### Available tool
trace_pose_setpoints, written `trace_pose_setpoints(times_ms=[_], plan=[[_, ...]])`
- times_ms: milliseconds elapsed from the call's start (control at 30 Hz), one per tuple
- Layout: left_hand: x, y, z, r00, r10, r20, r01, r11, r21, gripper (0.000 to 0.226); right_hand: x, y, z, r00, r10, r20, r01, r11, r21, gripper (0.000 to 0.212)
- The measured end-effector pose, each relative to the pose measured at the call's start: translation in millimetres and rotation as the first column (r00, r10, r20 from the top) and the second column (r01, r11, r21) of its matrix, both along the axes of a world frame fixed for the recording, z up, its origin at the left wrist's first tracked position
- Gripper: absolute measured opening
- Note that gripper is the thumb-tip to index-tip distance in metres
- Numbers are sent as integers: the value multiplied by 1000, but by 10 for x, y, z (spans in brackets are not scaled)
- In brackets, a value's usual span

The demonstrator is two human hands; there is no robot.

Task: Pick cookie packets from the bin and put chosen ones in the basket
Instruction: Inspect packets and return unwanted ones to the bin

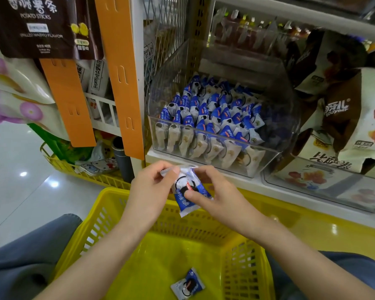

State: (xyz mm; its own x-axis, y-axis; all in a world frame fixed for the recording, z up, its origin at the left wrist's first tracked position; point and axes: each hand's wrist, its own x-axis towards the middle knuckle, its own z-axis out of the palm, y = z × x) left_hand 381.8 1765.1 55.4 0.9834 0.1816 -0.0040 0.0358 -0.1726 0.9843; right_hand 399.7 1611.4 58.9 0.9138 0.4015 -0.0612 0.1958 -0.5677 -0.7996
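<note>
Hands [148, 192] [214, 197] on blue-white cookie packet [185, 205]

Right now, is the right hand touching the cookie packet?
Touching. In the head view the right hand pinches the cookie packet: thumb pressed on its front, fingers at its top edge.

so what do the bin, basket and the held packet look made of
Bin: clear rigid plastic, glossy; packets show through its wall. Basket: yellow moulded plastic, slotted sides, slight sheen. Held packet: thin printed film, probably plastic; shiny and crinkled.
</note>
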Motion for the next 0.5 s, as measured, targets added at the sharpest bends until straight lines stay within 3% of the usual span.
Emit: trace_pose_setpoints(times_ms=[200,267,400,467,500], plan=[[-80,-76,6,991,-108,83,87,970,225,17,4,36,51,992,-77,95,58,980,190,8],[-79,-75,-9,991,-109,81,89,971,221,19,31,38,61,994,-103,29,95,972,217,7],[-56,-76,-10,990,-112,80,96,978,187,16,76,39,114,947,-98,-305,210,910,358,10],[-52,-75,-21,991,-111,79,95,978,183,16,83,26,136,950,-89,-299,205,901,383,12],[-45,-74,-28,991,-111,72,97,979,177,17,82,16,135,971,-99,-217,174,917,359,11]])
